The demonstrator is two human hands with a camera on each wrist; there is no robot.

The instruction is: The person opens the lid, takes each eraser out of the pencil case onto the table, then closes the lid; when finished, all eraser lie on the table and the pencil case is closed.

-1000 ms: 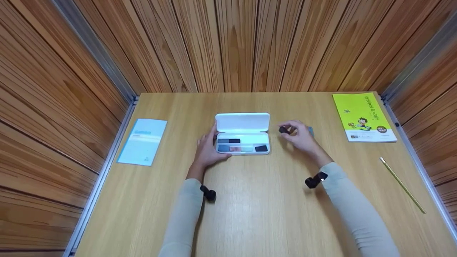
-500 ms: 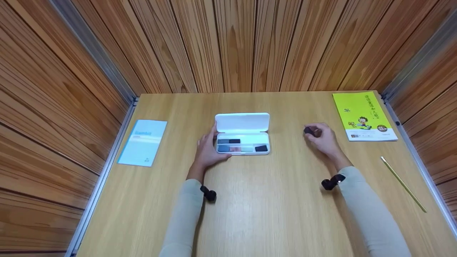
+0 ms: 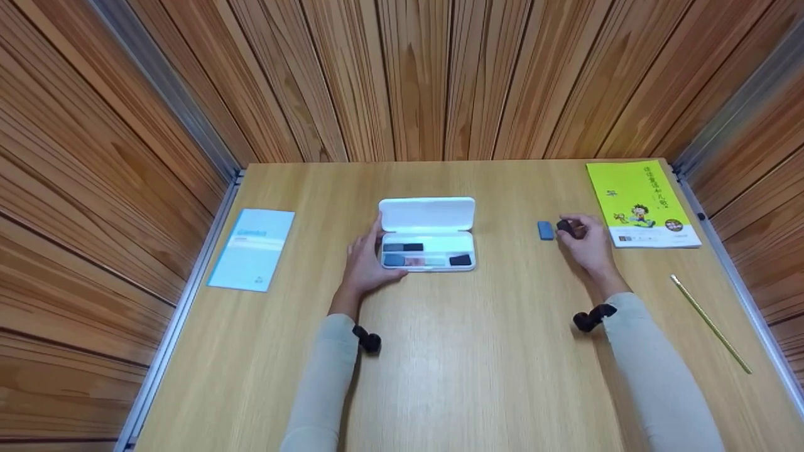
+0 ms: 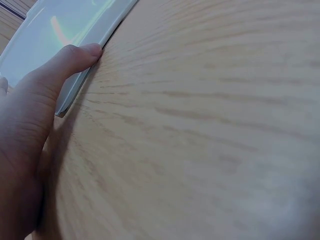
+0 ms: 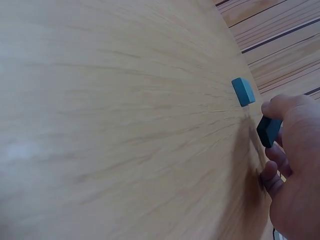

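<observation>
A white pencil case lies with its lid raised in the middle of the table. My left hand grips its left end, thumb along the front edge; the left wrist view shows the thumb on the rim. Inside the case are several dark and bluish pieces, one black block at the right end. My right hand pinches a small black eraser between thumb and fingers, close over the table. Just left of it, a blue eraser lies on the wood.
A yellow-green booklet lies at the back right, close beyond the right hand. Nearer the right edge is a gold pencil. A light blue notebook rests at the left. Wooden panels wall in the back and sides.
My right hand has moved right, away from the pencil case, carrying the black eraser past the blue eraser, which is now uncovered. The left hand and the case have stayed put.
</observation>
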